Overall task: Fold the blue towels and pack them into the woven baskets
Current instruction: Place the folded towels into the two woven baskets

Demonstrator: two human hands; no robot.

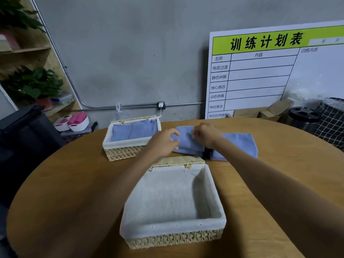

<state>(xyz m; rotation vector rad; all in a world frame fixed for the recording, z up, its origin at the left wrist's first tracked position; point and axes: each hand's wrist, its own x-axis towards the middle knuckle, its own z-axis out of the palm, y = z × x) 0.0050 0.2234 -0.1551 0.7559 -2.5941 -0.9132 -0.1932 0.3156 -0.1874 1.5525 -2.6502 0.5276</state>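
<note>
Here, on the round wooden table point(279, 183), both hands reach out over a stack of folded blue towels point(240, 144) that lies toward the far edge, right of the middle. The left hand point(163, 141) has its fingers curled at the left end of the stack, thumb and fingertips touching the cloth; whether it truly pinches the fabric cannot be told. The right hand point(206, 134) lies on top of the stack with its fingers bent down onto the towel, and again a firm grip cannot be made out. A dark band shows at the right wrist. Near the front edge of the table, in the middle, stands a woven basket point(173, 239) with a white dotted cloth lining and nothing inside it. A second woven basket point(121, 152), also lined in white, sits at the far left edge of the table and holds folded blue towels point(134, 132) laid flat side by side. Beyond the table, a white board point(260, 75) with a green header leans against the grey wall.
</note>
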